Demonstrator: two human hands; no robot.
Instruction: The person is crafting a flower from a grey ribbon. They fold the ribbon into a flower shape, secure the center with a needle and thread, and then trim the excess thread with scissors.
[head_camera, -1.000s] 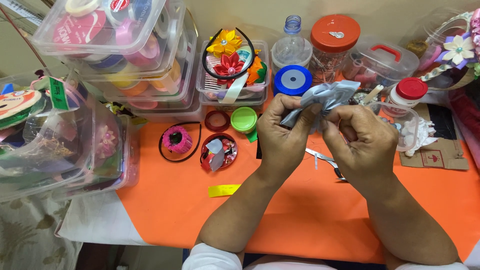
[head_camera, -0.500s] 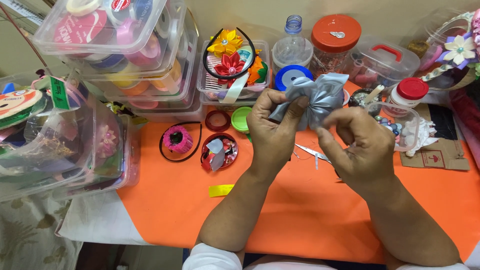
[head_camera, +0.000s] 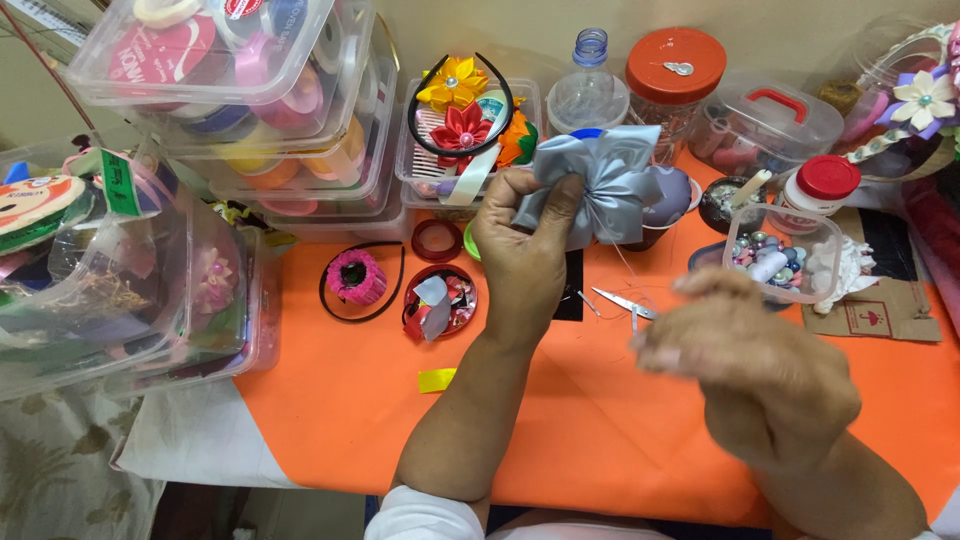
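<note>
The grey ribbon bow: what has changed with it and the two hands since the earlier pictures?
The right hand let go of the grey ribbon bow and pulled back toward the body, blurred. The left hand alone now pinches the bow, raised slightly. The scissors and boxes on the orange table stayed put.

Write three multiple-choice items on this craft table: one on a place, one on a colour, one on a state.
1. Where do the small scissors lie?
A. on the orange table cover
B. inside a clear box
C. in the right hand

2. What colour is the ribbon bow?
A. red
B. silver-grey
C. yellow

3. How is the bow held?
A. lying loose on the table
B. pinched in the left hand
C. gripped by both hands

Key: 1 A, they rest on the orange table cover. 2 B, its folds are silver-grey. 3 B, the right hand is drawn away, blurred.
</note>
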